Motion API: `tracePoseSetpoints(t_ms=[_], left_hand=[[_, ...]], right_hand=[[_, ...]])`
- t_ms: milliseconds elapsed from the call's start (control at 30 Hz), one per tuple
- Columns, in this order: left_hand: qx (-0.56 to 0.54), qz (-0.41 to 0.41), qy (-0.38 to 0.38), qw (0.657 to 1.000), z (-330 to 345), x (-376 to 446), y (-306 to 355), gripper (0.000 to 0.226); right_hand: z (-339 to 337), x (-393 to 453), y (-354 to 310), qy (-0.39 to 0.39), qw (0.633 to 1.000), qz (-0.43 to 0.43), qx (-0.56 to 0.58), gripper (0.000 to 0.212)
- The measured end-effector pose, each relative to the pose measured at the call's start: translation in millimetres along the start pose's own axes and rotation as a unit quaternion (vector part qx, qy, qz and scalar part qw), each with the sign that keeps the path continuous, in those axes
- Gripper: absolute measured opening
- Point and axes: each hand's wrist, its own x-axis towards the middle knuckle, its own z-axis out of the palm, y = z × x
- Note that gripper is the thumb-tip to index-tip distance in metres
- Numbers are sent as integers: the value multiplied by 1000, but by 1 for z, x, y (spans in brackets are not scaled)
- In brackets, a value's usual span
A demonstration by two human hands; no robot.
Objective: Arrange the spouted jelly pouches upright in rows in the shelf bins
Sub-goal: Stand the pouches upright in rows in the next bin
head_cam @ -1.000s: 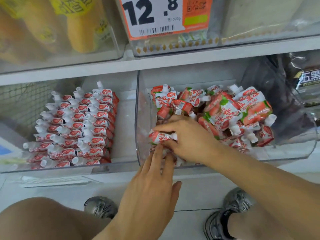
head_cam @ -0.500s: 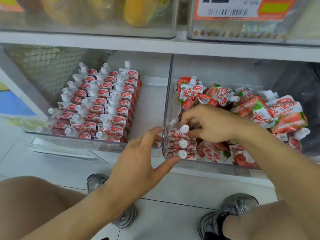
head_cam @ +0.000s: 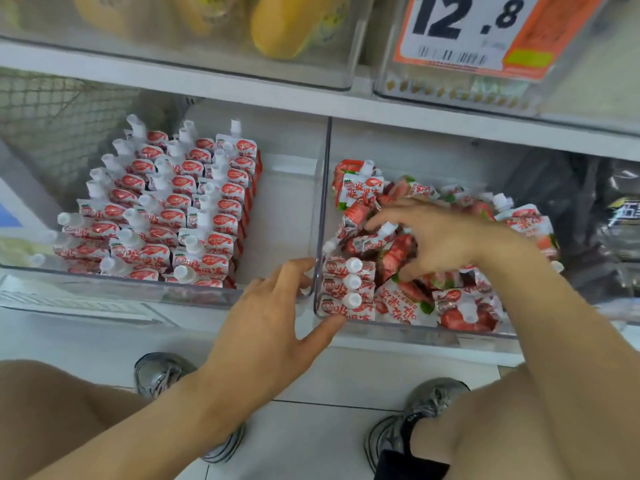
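Red-and-white spouted jelly pouches (head_cam: 180, 209) stand upright in neat rows in the clear left bin (head_cam: 284, 237). The clear right bin (head_cam: 415, 332) holds a loose heap of the same pouches (head_cam: 460, 306). Three upright pouches (head_cam: 346, 282) stand in a short row at its front left corner. My left hand (head_cam: 273, 327) is open, its thumb on the right bin's front wall and its fingers at that corner. My right hand (head_cam: 440, 237) hovers over the heap with its fingers curved and apart, touching loose pouches near a white spout. It is slightly blurred.
Above, a shelf carries clear bins of yellow packs (head_cam: 294, 26) and an orange price card reading 12.8 (head_cam: 464, 26). Dark packets (head_cam: 616, 216) lie right of the right bin. My knees and grey shoes (head_cam: 162, 372) are on the tiled floor below the shelf.
My right hand has left the upright row at the front corner and moved back over the heap. My left hand shifted from the bin's front to its left corner.
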Motion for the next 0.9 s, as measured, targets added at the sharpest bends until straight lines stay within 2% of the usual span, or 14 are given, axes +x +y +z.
tracePoseSetpoints(t_ms=[33,100,267,367,467,533,600,633,667,700,767,833,900], left_hand=[[2,2,-5,1000,-1,-1,-1,64],[1,3,-14,1000,-3,-2,-1,63],[9,23,-24,999,-7,-2,-1,60],[8,29,-32,999,-9,0,-3,60],[2,27,-33,999,-10,1,-2,57],[-8,13,-23,1000,-10,4,-1,56],[-33,-7,-11,999,-11,9,2,64],[-50,-15,-3,999,-12,13,5,69],[-65,-22,9,998,-12,17,9,72],[-76,-27,22,997,-12,22,12,72],[-89,-41,42,994,-10,31,18,66],[-92,-48,52,993,-7,39,20,55],[-97,-48,57,993,-5,41,18,49]], right_hand=[[8,6,-5,-5,999,0,-46,79],[19,17,-11,52,997,-20,-59,74],[14,2,-2,137,990,-39,5,59],[4,-31,4,243,966,-57,70,53],[-4,-66,17,336,937,-25,90,54],[-3,-79,31,383,923,32,10,60],[4,-79,39,374,915,118,-92,81],[6,-77,35,336,923,149,-114,95],[9,-75,29,287,939,145,-120,106],[12,-73,20,233,960,107,-110,111],[14,-63,-4,146,988,-15,-43,99],[16,-38,-21,170,979,-106,27,71],[17,-3,-30,214,967,-133,32,64]])
